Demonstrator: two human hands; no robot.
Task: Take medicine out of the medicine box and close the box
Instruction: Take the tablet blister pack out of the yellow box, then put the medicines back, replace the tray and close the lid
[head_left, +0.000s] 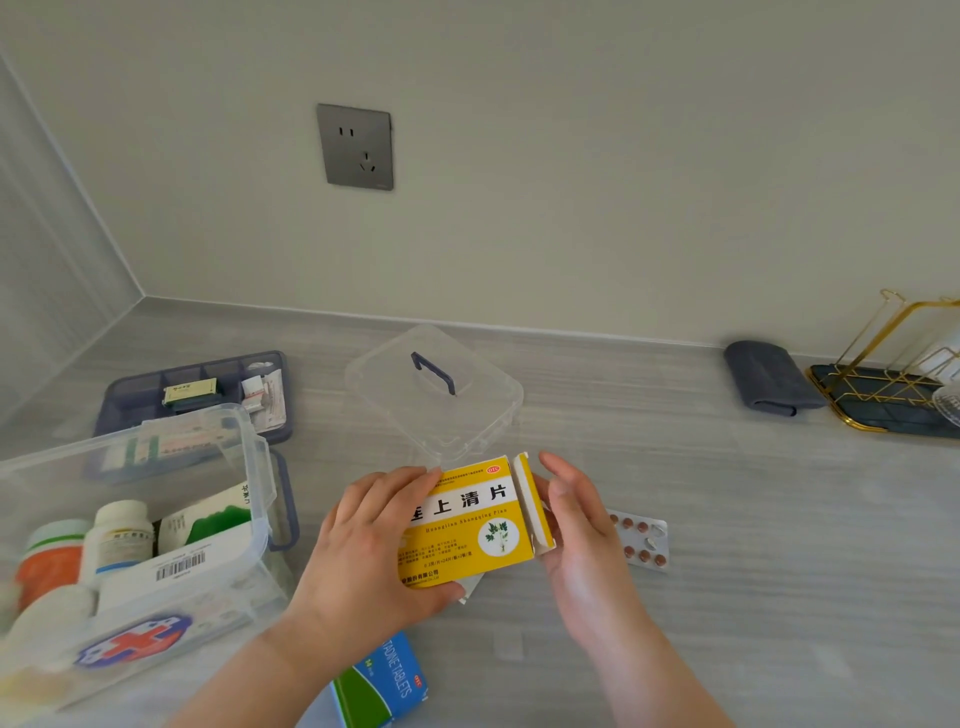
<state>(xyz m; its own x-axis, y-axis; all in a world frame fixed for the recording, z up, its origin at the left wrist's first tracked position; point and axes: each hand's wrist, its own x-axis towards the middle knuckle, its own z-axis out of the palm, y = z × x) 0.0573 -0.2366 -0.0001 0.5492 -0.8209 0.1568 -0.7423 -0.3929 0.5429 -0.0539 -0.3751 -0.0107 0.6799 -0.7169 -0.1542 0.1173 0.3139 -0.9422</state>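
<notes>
A yellow and white medicine carton (467, 525) is held above the counter, its right end flap standing open. My left hand (363, 551) grips the carton's left side. My right hand (576, 530) rests its fingers against the open flap end. A blister sheet of brown pills (641, 540) lies on the counter just right of my right hand. The clear medicine box (156, 525) with a red cross label stands open at the left, holding bottles and cartons. Its clear lid (434, 387) with a dark handle lies on the counter behind the carton.
A dark blue divider tray (197, 395) with small packets lies behind the medicine box. A blue and green tablet carton (384, 680) lies near the front edge. A folded grey cloth (769, 376) and a gold wire rack (893, 364) are at the far right. A wall socket (356, 147) is above.
</notes>
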